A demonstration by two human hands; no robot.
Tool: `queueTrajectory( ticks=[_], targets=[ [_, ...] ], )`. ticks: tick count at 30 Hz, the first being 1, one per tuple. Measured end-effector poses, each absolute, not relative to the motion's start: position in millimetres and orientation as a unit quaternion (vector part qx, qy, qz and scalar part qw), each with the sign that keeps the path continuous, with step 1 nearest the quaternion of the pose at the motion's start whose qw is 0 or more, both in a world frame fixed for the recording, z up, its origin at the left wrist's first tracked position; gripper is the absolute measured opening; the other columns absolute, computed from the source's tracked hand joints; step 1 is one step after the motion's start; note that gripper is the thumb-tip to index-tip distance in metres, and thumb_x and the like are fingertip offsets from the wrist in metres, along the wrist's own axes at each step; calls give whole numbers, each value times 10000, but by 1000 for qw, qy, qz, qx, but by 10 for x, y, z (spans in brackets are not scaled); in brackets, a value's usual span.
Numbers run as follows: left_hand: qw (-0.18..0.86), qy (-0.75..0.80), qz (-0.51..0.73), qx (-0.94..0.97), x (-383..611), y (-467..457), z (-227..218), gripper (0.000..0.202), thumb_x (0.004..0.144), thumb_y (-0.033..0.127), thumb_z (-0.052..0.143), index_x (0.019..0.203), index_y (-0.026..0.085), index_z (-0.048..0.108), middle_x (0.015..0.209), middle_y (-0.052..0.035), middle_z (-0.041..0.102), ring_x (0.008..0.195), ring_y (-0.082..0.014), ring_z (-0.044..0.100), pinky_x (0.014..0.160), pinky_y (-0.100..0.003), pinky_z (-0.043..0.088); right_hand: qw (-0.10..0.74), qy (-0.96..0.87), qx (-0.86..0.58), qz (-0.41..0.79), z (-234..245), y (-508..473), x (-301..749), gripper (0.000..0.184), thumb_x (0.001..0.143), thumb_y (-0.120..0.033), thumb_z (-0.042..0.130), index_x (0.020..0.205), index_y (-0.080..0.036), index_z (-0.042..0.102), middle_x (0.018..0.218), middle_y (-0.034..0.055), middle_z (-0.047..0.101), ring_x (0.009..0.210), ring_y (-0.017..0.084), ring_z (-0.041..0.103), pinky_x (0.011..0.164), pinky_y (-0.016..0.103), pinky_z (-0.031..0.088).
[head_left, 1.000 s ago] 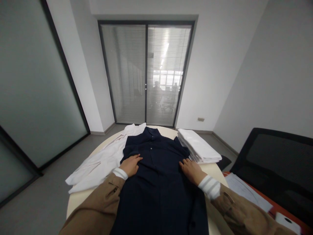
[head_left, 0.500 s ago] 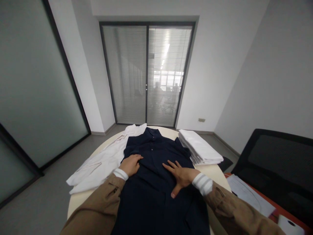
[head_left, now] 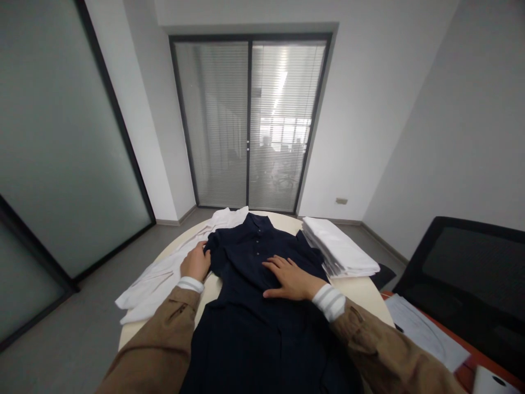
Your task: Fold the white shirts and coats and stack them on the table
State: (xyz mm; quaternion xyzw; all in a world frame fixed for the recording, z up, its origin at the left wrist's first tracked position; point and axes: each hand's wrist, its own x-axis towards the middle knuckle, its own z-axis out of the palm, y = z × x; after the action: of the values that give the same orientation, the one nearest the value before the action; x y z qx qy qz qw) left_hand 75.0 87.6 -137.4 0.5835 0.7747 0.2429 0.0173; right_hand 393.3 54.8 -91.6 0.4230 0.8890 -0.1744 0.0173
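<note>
A dark navy buttoned shirt point(head_left: 254, 306) lies spread face up on a round cream table point(head_left: 361, 290), collar away from me. My right hand point(head_left: 289, 278) rests flat on the shirt's chest with fingers stretched out. My left hand point(head_left: 196, 263) is at the shirt's left edge by the sleeve, fingers curled onto the dark fabric where it meets a white garment point(head_left: 164, 273) lying to the left. Both my arms wear brown sleeves with striped white cuffs.
A stack of folded white garments point(head_left: 342, 253) sits at the table's right. A black chair point(head_left: 471, 273) and an orange surface with papers point(head_left: 426, 334) are at the right. Glass doors with blinds stand behind the table; a glass partition is at the left.
My left hand slid from the shirt's chest out to its left edge. My right hand moved from the shirt's right side to the middle of the chest and lies flat there.
</note>
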Motion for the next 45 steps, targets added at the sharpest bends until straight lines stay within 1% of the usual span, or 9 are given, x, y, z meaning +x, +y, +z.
queueTrajectory(
  ticks=[4,12,15,18,24,32,38,42,45],
  targets=[
    [107,738,429,510,643,1031,-1414,273,918,294,509,1120,179,652,1121,-162,706,1092,-334,641,958,-441,470,-7,939,289,-186,-1054,559,3655,1192,643,-753,714,1584,-298,142,1655,118,102,1506,394,62,1176,642,11],
    [212,698,552,404,396,1351,-1389,248,883,206,536,1063,134,690,1024,-117,738,981,-253,682,876,-346,531,79,951,194,-228,-1118,329,3396,1143,474,-684,850,1486,-426,383,1645,72,183,1488,461,1,1095,734,-84],
    [272,681,568,374,320,1406,-1356,277,871,178,540,1092,114,695,884,-92,749,793,-210,709,747,-311,565,59,953,170,-243,-1066,251,3311,904,574,-696,799,1392,-431,520,1602,46,315,1497,426,68,1114,718,-65],
    [306,668,577,356,289,1412,-1333,332,824,148,601,1141,108,689,830,-83,741,701,-187,703,698,-307,574,3,950,177,-256,-1085,179,3209,836,717,-711,688,1455,-404,444,1597,58,325,1495,400,138,1143,700,9],
    [240,674,607,346,404,1400,-1238,682,694,39,675,1352,150,534,1169,-139,664,934,-211,696,803,-325,568,-33,963,173,-203,-1278,55,3018,863,793,-714,605,1532,-377,311,1634,68,218,1482,464,25,1107,758,9],
    [193,603,562,533,928,1376,-1228,614,644,-13,689,1217,195,618,1160,-76,688,1103,-216,642,963,-329,505,-8,965,110,-239,-1236,-76,2855,974,733,-717,670,1544,-370,258,1653,72,133,1494,431,-11,1136,721,-5],
    [198,628,382,648,1158,1304,-1539,368,874,214,615,1234,139,621,999,-96,748,797,-178,716,781,-296,561,-42,974,35,-221,-1279,33,2869,782,775,-606,703,1449,-298,454,1578,84,361,1473,318,273,1199,554,172],
    [137,647,369,653,1072,1220,-1677,313,872,200,607,1173,164,681,1189,-122,699,1125,-244,643,1027,-369,454,-61,983,55,-162,-1296,294,3003,492,855,-546,638,1194,-192,681,1351,114,612,1265,249,553,1094,381,388],
    [74,672,328,660,1023,1149,-1790,349,823,213,665,1165,166,711,1375,-169,576,1314,-331,492,1127,-455,337,-79,977,146,-131,-1298,440,3164,564,886,-570,579,1315,-205,612,1434,134,537,1360,300,452,1134,489,323]
  ],
)
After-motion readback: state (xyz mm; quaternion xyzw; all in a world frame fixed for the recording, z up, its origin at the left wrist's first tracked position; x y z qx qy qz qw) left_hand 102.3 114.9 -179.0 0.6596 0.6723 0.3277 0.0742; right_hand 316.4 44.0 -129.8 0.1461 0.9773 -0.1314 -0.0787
